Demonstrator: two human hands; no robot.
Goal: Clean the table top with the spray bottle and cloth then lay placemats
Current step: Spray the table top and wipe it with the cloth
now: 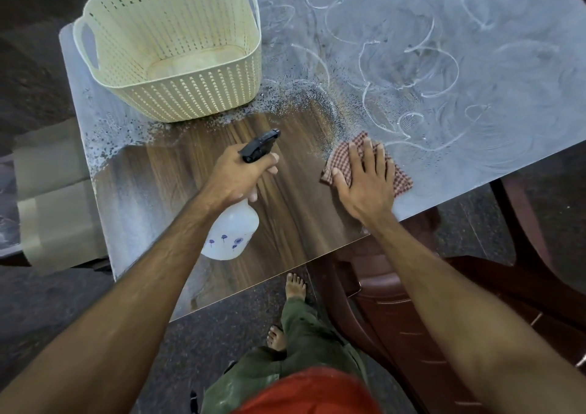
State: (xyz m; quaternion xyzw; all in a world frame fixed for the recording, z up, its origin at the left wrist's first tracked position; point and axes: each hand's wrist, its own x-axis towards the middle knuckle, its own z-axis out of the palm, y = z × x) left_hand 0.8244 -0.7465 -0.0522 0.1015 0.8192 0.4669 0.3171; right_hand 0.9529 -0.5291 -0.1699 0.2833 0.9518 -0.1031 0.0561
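Observation:
The wooden table top (291,223) is dark and clean near me, and smeared with white swirls and droplets farther off. My left hand (241,175) grips the neck of a white spray bottle (231,232) with a black trigger head, held over the near part of the table. My right hand (364,179) lies flat with spread fingers on a red checked cloth (402,179), pressing it onto the table at the border between the clean wood and the white film.
A cream perforated plastic basket (177,96) stands empty at the table's far left. A dark red plastic chair (412,302) is tucked at the near right edge. Pale flat sheets (54,210) lie left of the table. My bare feet stand on dark speckled floor.

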